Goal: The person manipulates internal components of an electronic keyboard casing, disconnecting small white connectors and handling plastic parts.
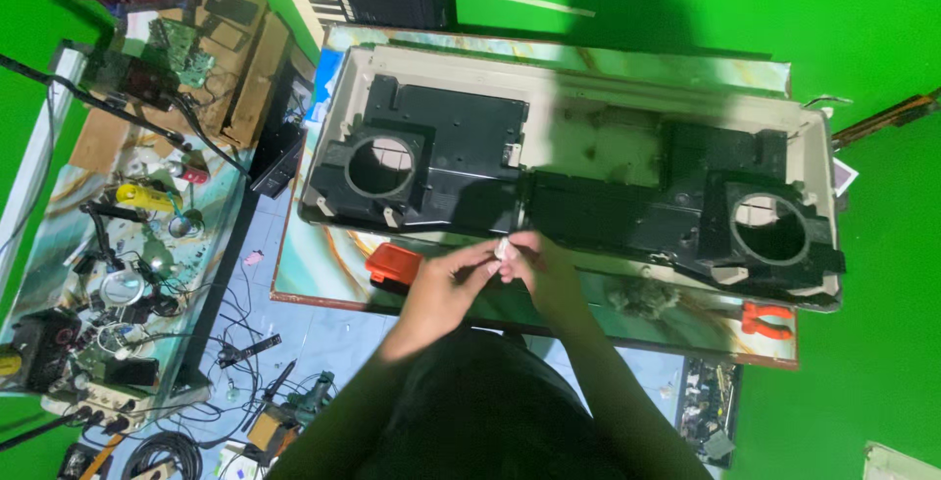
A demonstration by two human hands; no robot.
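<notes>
I keep my left hand (446, 284) and right hand (544, 269) together, pinching the small white piece (503, 248) at the near edge of the open keyboard case (588, 98) — better steady, slowly.

Both forearms are reaching up from the bottom of the view, from about six o'clock, and converging toward the centre. The left hand (449, 282) is coming in from seven o'clock, wrist bent, fingers curled and pinching at their tips. The right hand (545, 269) is coming in from five o'clock, its fingers folded toward the left ones. The two sets of fingertips are touching, pinching together at twelve o'clock of the wrists.
</notes>
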